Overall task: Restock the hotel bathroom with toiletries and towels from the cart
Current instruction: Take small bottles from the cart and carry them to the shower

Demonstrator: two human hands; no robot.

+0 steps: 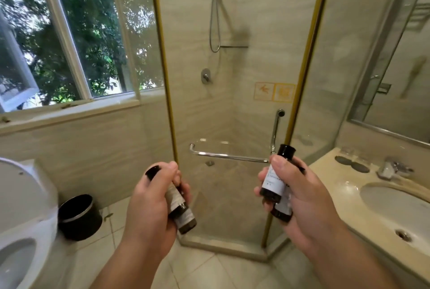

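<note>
Closest to me is my left grip (149, 209), fingers curled round a dark toiletry bottle (183, 215) held on a slant, black cap up by the thumb. Whether a second one lies under it I cannot tell. My right grip (302, 207) is wrapped round a pair of bottles (273, 181). The thumb presses on the pale label of the front one, whose black cap stands clear of my fingers, and the other is tucked behind and lower. Both loads hang in the air in front of the glass shower door (232, 102), not yet set down. On my right is the table (332, 172) with its sink (395, 207); the toilet (21, 195) and black bin (79, 216) are to my left.

These look small, light and stiff-walled, likely plastic, so weight should be no worry. Their smooth round bodies could roll against one another or slip, most of all the two sharing one grip. I judge the best hold is round the labelled middle, not the cap. I would stand them upright one at a time on a flat part of the table, away from the sink's edge.
</note>
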